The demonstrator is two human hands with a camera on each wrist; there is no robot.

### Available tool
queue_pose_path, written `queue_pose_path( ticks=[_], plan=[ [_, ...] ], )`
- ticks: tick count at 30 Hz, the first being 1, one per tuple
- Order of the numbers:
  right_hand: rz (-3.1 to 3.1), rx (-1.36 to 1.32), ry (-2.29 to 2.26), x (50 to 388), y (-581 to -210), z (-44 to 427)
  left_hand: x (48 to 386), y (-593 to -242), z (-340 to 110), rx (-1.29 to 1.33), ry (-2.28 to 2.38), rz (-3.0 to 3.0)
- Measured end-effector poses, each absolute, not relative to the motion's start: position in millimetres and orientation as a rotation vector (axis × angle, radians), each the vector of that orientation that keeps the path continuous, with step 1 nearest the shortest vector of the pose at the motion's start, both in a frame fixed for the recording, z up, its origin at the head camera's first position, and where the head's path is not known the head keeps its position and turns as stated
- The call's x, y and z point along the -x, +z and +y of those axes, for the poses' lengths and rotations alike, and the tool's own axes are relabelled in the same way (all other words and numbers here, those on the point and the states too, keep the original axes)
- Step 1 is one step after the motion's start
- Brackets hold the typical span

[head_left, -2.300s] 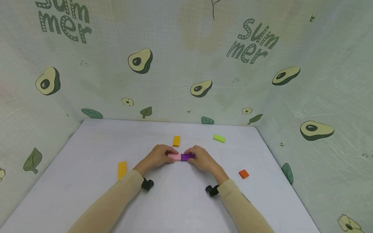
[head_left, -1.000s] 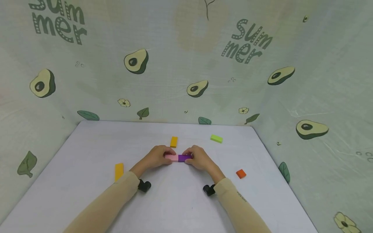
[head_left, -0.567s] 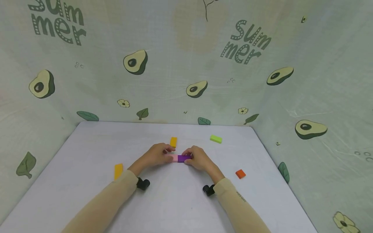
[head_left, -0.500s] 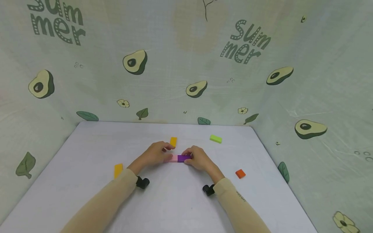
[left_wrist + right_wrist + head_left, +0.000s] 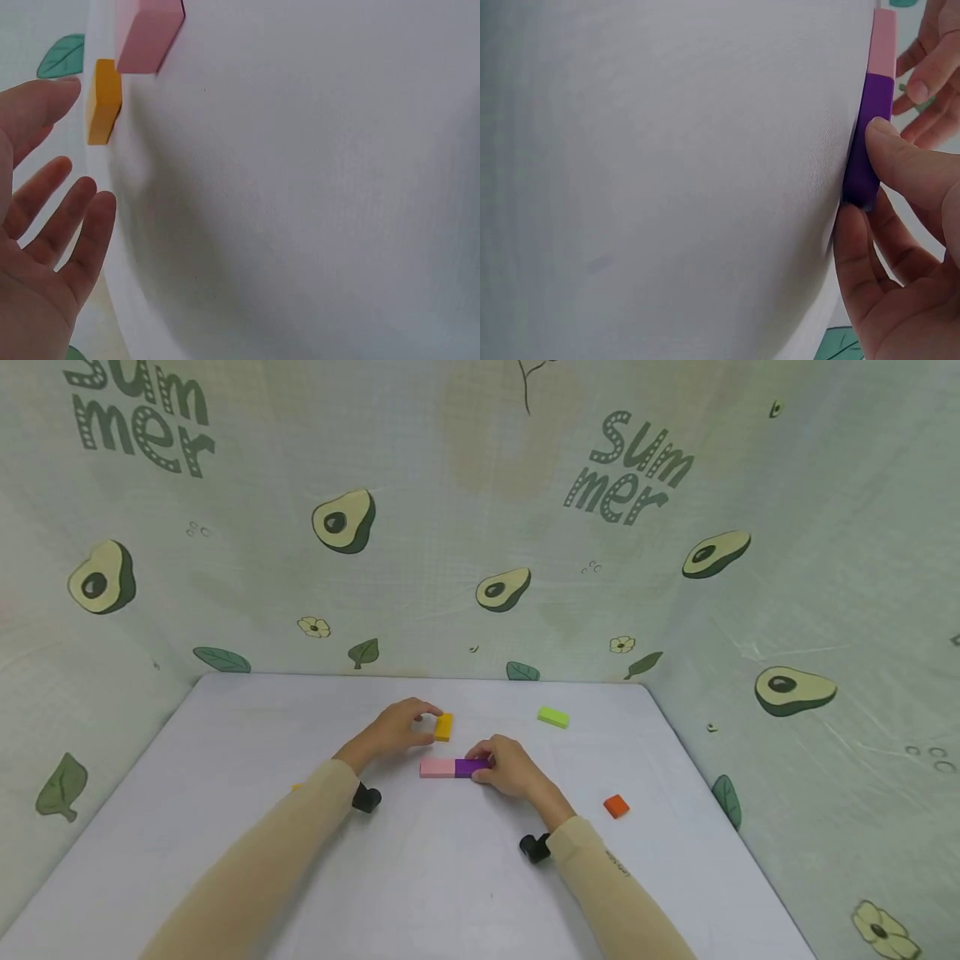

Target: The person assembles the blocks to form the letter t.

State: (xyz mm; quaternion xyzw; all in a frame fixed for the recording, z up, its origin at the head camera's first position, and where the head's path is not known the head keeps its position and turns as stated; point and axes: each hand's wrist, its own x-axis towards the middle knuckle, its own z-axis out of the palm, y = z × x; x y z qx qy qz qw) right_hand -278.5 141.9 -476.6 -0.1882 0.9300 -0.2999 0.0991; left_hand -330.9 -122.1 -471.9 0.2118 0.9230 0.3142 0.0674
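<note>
My right hand (image 5: 512,768) pinches a purple block (image 5: 468,768) between thumb and fingers. End to end with it lies a pink block (image 5: 437,768), both flat on the table in one line. In the right wrist view the purple block (image 5: 868,142) meets the pink block (image 5: 883,43) with no gap to be seen. My left hand (image 5: 393,728) hovers beside a yellow-orange block (image 5: 444,727), its fingers spread and holding nothing. The left wrist view shows that hand (image 5: 52,217) apart from the orange block (image 5: 105,101).
A lime green block (image 5: 553,717) lies at the back right of the white table (image 5: 450,877), and an orange-red block (image 5: 617,806) at the right. Another yellow block (image 5: 297,787) is mostly hidden by the left sleeve. Printed cloth walls enclose the table's back and sides.
The left hand has let go of the pink block and moved away from it, up to the yellow-orange block behind. My right hand keeps its grip on the purple block.
</note>
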Motion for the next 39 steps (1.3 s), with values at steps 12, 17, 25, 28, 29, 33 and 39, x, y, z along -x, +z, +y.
queue_pose_path(
  ticks=[12,17,25,28,29,33,39],
  plan=[
    [2.734,0.547,-0.891,278.9,-475.6,139.4,355.3,-478.8,-126.1,-0.791,0.828,2.728],
    [2.742,0.546,-0.888,278.5,-474.8,139.3,356.6,-477.6,-126.2,-0.805,0.760,2.713],
    [2.742,0.554,-0.883,279.6,-474.2,140.3,358.6,-478.5,-126.4,-0.869,0.736,2.727],
    [2.739,0.550,-0.889,279.4,-474.1,140.4,359.7,-480.9,-125.6,-0.894,0.717,2.747],
    [2.738,0.548,-0.891,279.5,-474.2,140.4,360.4,-482.0,-125.4,-0.898,0.709,2.753],
    [2.739,0.549,-0.889,280.3,-475.9,140.7,361.0,-485.0,-124.3,-0.888,0.695,2.769],
    [2.737,0.545,-0.888,280.1,-476.8,141.2,360.3,-486.6,-122.7,-0.923,0.669,2.789]
  ],
)
